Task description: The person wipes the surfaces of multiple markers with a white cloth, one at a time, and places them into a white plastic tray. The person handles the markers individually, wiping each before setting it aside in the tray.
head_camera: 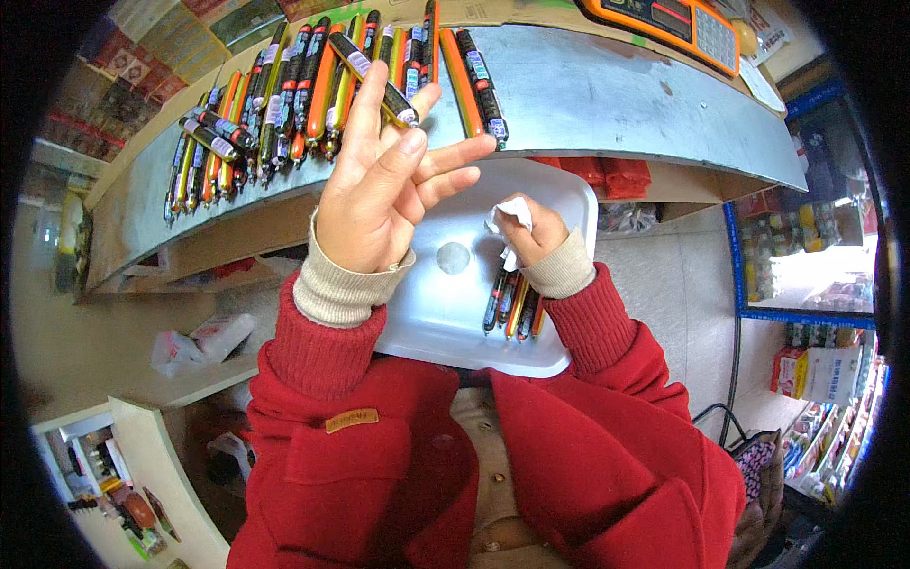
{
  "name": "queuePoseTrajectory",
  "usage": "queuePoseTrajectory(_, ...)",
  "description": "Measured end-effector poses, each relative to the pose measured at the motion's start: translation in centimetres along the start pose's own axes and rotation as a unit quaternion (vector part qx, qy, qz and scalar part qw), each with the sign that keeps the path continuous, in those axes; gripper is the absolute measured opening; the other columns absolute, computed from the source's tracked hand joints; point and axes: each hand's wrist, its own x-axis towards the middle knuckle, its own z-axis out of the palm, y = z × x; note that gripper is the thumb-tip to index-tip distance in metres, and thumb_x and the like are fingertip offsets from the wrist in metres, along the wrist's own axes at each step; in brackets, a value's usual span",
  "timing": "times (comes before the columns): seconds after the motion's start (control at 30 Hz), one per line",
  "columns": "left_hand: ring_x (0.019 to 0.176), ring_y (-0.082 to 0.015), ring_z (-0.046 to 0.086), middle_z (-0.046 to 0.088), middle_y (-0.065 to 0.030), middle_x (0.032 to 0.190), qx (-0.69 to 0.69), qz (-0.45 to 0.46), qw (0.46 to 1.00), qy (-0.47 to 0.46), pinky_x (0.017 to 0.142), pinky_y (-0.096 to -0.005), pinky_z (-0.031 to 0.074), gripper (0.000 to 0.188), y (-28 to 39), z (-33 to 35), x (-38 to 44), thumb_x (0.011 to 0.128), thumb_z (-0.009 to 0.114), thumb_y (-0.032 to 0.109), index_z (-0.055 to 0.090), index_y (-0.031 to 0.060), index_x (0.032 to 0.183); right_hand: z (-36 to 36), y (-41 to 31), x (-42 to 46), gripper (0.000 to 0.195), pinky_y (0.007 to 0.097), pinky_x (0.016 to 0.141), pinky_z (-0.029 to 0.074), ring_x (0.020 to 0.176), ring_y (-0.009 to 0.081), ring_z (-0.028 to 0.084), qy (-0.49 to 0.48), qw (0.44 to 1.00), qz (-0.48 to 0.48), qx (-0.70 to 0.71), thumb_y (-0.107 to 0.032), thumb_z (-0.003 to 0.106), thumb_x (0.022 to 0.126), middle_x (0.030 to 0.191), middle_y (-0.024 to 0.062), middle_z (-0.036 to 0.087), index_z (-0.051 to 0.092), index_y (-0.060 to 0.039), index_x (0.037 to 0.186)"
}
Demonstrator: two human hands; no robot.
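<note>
My left hand (377,185) is raised with its fingers spread, between the counter and the tray. A dark film-wrapped sausage (397,105) with a yellow side runs between its fingers, behind one and in front of another. My right hand (544,227) grips a crumpled white tissue (513,212) over the tray's right side. Below it, several wrapped sausages (510,302) lie side by side in the pale tray (434,327), partly hidden by the hand and cuff. Many more wrapped sausages (313,78) lie in a row on the counter at the left. A separate pair (475,85) lies right of them.
The grey countertop (590,92) curves across the front. An orange-framed scale (668,28) stands at its far right. Red bags (604,176) sit on the shelf beneath. At right is a blue-framed glass cabinet (803,235); at lower left, an open drawer (114,491) holds small items.
</note>
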Motion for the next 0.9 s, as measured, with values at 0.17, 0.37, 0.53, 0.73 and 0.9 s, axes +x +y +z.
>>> queuePoseTrajectory(0.17,0.086,-0.0259,0.067,0.048,-0.0288,0.124,-0.019,-0.003,1.0,0.01,0.071,-0.0303,0.058,0.059,-1.0,-2.0,0.7,0.098,0.036,0.007,0.005,0.0167,0.147,-0.1,0.2,-0.1,0.016,0.0344,0.061,0.049,0.069,0.0255,0.065,-0.002,1.0,-0.019,0.01,-0.019,0.053,0.091,0.072,0.0147,0.063,0.055,-0.003,0.09)
queuePoseTrajectory(0.37,0.076,-0.0218,0.067,0.061,-0.0246,0.099,0.009,0.044,0.998,0.047,0.063,-0.0282,0.058,0.061,-0.9,-2.1,1.0,0.097,0.038,0.009,0.002,0.0108,0.146,-0.2,0.7,0.2,0.015,0.0368,0.062,0.048,0.069,0.0304,0.064,-0.023,0.999,-0.038,-0.019,-0.018,0.053,0.089,0.073,0.0152,0.062,0.056,-0.004,0.091)
queuePoseTrajectory(0.53,0.081,-0.0237,0.066,0.059,-0.0219,0.107,0.07,0.13,0.983,0.108,0.066,-0.0284,0.056,0.06,-1.9,-0.6,0.4,0.096,0.04,0.007,0.006,0.009,0.146,-0.3,0.5,0.2,0.015,0.0386,0.061,0.047,0.069,0.0338,0.062,-0.036,0.998,-0.045,-0.038,-0.019,0.052,0.089,0.074,0.016,0.062,0.056,-0.0051,0.092)
queuePoseTrajectory(0.73,0.084,-0.0194,0.062,0.058,-0.0159,0.108,0.187,0.211,0.958,0.058,0.073,-0.0275,0.052,0.046,-3.4,-1.4,-0.4,0.093,0.045,0.005,0.033,0.0032,0.137,-0.3,0.4,0.0,0.014,0.0388,0.06,0.047,0.069,0.0328,0.063,-0.017,0.999,-0.033,-0.026,-0.019,0.053,0.089,0.073,0.0157,0.062,0.056,-0.0056,0.092)
queuePoseTrajectory(0.9,0.072,-0.0136,0.06,0.063,-0.0089,0.082,0.391,0.034,0.916,-0.082,0.065,-0.0258,0.048,0.016,-6.2,-2.1,-1.9,0.088,0.054,0.005,0.061,0.001,0.101,-0.3,-0.1,0.1,0.014,0.036,0.06,0.047,0.067,0.0285,0.063,0.06,0.998,-0.018,0.02,-0.017,0.054,0.089,0.072,0.0154,0.061,0.056,-0.0034,0.091)
